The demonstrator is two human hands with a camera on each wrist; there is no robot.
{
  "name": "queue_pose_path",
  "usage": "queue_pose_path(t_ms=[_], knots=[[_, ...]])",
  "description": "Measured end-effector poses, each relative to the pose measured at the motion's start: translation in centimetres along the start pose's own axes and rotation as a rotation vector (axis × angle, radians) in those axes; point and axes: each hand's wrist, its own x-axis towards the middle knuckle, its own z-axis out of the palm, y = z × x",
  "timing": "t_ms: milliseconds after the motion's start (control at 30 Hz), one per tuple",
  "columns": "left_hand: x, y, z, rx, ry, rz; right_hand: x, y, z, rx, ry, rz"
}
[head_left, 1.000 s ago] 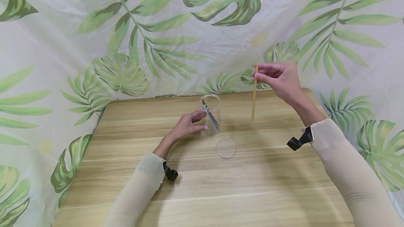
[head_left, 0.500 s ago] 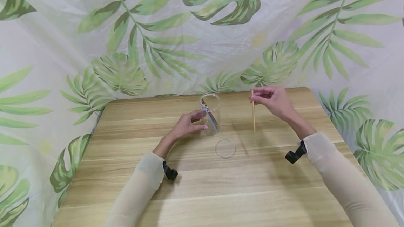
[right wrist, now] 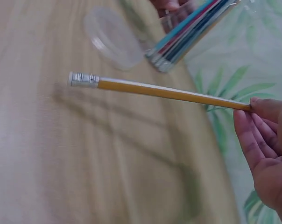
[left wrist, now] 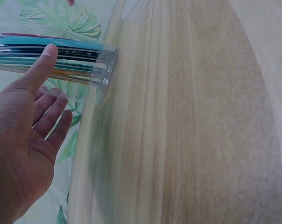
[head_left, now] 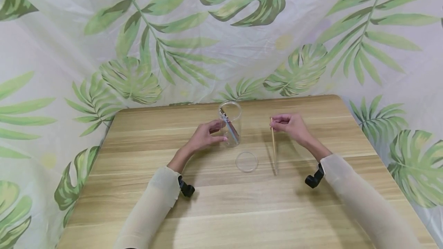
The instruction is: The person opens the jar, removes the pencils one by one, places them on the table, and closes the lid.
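Observation:
My left hand (head_left: pixel 203 138) grips a clear cylindrical jar (head_left: pixel 236 126) that stands upright on the table. In the left wrist view the thumb lies along the jar's near side and the other fingers are round its far side. Several coloured pencils (left wrist: pixel 61 52) lean inside the jar. To the right, my right hand (head_left: pixel 292 126) pinches a yellow pencil (right wrist: pixel 169 92) at one end between thumb and fingertips. The pencil hangs almost vertical, its metal ferrule and eraser end downward, close above the table. A clear round lid (right wrist: pixel 114 39) lies between the jar and the pencil.
A wooden table (head_left: pixel 221 218) spans the area below both arms. Behind it hangs a leaf-print cloth (head_left: pixel 194 45), close to the table's back edge. Black wrist cameras (head_left: pixel 314 180) sit on both sleeves.
My right hand has come down and slightly left with the yellow pencil, bringing its lower end nearer the table. The left hand and the jar have stayed in place.

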Motion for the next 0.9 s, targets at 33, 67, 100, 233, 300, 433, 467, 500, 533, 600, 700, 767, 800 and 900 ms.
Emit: queue_pose_path(t_ms=[33,67,100,233,300,433,467,500,533,600,700,767,800,900], knots=[[0.0,0.0,0.0,0.0,0.001,0.002,0.0,0.4,0.2,-0.004,-0.004,0.011],[0.0,0.0,0.0,0.0,0.001,0.004,0.0,0.8,0.4,-0.012,-0.002,0.021],[0.0,0.0,0.0,-0.001,0.001,0.006,0.1,1.2,0.6,-0.014,0.002,0.032],[0.0,0.0,0.0,-0.01,0.001,0.008,0.3,2.5,1.5,-0.015,0.012,0.069],[-0.1,0.0,0.0,-0.015,-0.001,0.005,0.5,3.0,1.9,0.002,0.015,0.085],[-0.1,0.0,0.0,-0.014,-0.005,-0.001,0.5,3.6,2.7,0.013,0.013,0.106],[-0.1,-0.1,0.0,-0.015,-0.006,0.0,0.4,3.7,2.8,0.013,0.015,0.112],[-0.1,-0.1,0.0,-0.018,-0.007,0.0,0.4,3.9,2.9,0.013,0.018,0.116],[-0.1,-0.1,0.0,-0.02,-0.007,0.0,0.5,4.0,3.1,0.015,0.022,0.121],[-0.1,-0.1,0.1,-0.024,-0.007,0.004,0.5,4.2,3.3,0.018,0.035,0.125],[-0.1,-0.2,0.1,-0.028,-0.001,0.008,0.7,4.3,3.8,-0.008,0.058,0.116],[-0.1,-0.3,0.1,-0.026,0.002,0.011,0.7,4.3,4.0,-0.04,0.069,0.11],[-0.1,-0.3,0.1,-0.027,0.001,0.01,0.7,4.2,4.2,-0.06,0.073,0.109],[-0.1,-0.1,0.0,-0.023,0.002,0.005,0.8,4.1,4.5,-0.105,0.08,0.105]])
